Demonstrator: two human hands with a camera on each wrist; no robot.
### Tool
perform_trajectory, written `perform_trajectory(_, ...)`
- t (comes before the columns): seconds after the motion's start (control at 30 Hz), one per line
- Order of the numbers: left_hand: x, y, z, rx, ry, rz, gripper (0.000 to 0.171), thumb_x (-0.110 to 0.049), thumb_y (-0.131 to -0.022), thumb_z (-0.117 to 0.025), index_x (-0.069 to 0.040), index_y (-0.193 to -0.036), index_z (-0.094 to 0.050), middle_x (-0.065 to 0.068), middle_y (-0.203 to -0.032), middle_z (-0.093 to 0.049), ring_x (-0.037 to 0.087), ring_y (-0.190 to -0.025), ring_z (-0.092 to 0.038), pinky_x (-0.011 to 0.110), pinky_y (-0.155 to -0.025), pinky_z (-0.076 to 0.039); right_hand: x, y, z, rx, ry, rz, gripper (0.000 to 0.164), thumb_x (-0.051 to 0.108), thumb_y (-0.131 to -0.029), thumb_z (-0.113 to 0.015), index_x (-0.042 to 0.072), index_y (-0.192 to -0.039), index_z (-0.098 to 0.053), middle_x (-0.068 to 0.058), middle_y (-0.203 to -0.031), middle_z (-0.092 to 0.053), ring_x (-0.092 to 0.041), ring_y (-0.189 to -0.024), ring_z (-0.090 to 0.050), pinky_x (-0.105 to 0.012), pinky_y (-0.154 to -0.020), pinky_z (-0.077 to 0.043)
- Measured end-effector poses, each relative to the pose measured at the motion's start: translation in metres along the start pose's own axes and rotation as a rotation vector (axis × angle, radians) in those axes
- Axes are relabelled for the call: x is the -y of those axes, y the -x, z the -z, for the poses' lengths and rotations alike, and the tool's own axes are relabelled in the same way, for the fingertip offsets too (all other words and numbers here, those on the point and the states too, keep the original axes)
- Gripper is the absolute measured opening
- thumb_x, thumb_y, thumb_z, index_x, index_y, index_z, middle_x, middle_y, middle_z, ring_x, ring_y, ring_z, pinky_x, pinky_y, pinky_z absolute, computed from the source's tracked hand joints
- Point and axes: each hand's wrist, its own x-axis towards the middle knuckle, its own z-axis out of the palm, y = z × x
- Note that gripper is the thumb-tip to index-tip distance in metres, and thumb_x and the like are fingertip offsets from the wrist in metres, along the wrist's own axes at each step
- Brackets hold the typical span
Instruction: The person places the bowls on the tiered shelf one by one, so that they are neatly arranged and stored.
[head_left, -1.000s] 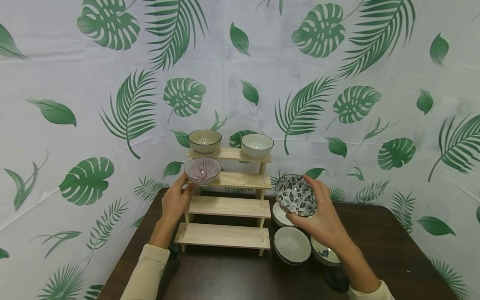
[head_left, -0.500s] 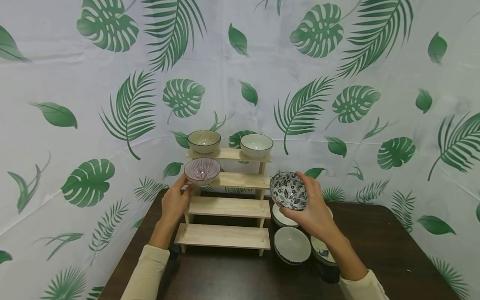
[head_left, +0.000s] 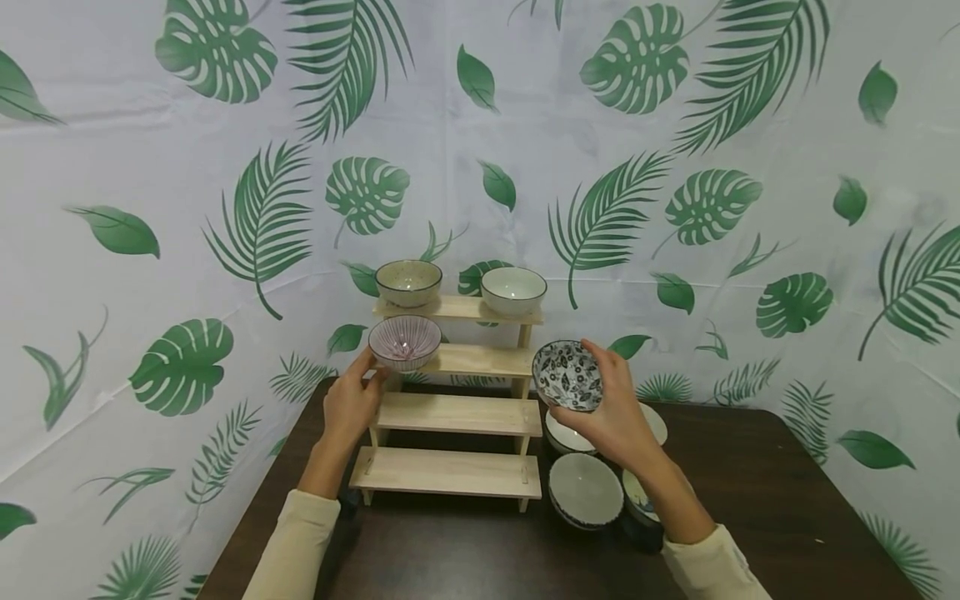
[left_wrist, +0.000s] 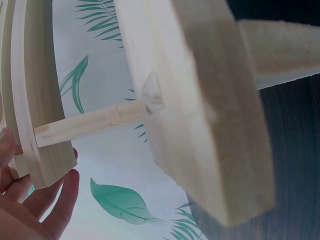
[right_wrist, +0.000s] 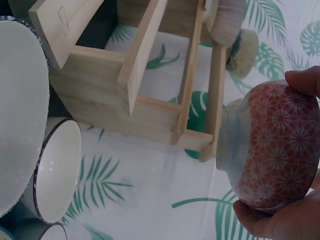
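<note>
Right grip [head_left: 615,414]: I am clamping the flower-patterned bowl [head_left: 567,375], tilted, just right of the tiered rack [head_left: 457,412]; apparently shelving. Left grip [head_left: 350,406]: touching at the striped bowl [head_left: 405,340], whether clamped I cannot tell. Next: likely calling for levelling over the second-highest shelf [head_left: 491,360].

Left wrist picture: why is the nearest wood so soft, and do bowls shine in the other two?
Left wrist: the nearest shelf board is blurred, probably from being so close up; the farther board by the left hand looks crisper. Head: small glints inside the pink bowl and white top-shelf bowl. Right wrist: faint highlights inside the dark-rimmed bowl, lower left.
</note>
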Motion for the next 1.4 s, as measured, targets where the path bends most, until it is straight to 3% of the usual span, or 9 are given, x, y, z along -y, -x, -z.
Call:
perform_trajectory(0.43,0.001,0.0,-0.001,-0.016,-0.011,-0.012,0.044,-0.031,-0.102,-0.064,-0.025,-0.145,-0.057,0.008,-0.136,-0.071,0.036,-0.1,-0.077,0.063,-0.076,-0.056,-0.001,-0.014,-0.013,-0.011,-0.006,-0.005,0.104,0.036,-0.076,-0.087,0.021,-0.162,-0.03,-0.023,-0.157,-0.03,-0.043,-0.129,-0.048,-0.064,-0.096,-0.05)
perform_trajectory(0.7,0.001,0.0,0.0,-0.001,-0.009,0.009,0.044,-0.033,-0.103,-0.063,-0.027,-0.146,-0.056,0.006,-0.139,-0.069,0.035,-0.102,-0.077,0.064,-0.08,-0.055,-0.006,-0.021,-0.022,0.003,-0.029,-0.019,0.102,0.033,-0.078,-0.085,0.017,-0.162,-0.029,-0.025,-0.155,-0.031,-0.043,-0.13,-0.047,-0.064,-0.099,-0.05)
perform_trajectory(1.1,0.001,0.0,-0.002,-0.015,-0.004,-0.002,0.046,-0.032,-0.102,-0.064,-0.027,-0.148,-0.056,0.007,-0.138,-0.069,0.035,-0.102,-0.077,0.063,-0.078,-0.055,-0.005,-0.03,-0.032,0.036,-0.029,-0.064,0.104,0.037,-0.078,-0.085,0.02,-0.163,-0.026,-0.026,-0.161,-0.023,-0.044,-0.135,-0.045,-0.066,-0.103,-0.048)
perform_trajectory(1.4,0.001,0.001,-0.002,-0.026,-0.006,-0.011,0.044,-0.031,-0.102,-0.064,-0.025,-0.146,-0.057,0.008,-0.137,-0.07,0.035,-0.1,-0.078,0.064,-0.078,-0.055,-0.003,-0.035,-0.039,0.019,-0.049,-0.033,0.104,0.038,-0.075,-0.084,0.017,-0.161,-0.029,-0.027,-0.157,-0.027,-0.044,-0.134,-0.044,-0.066,-0.104,-0.046)
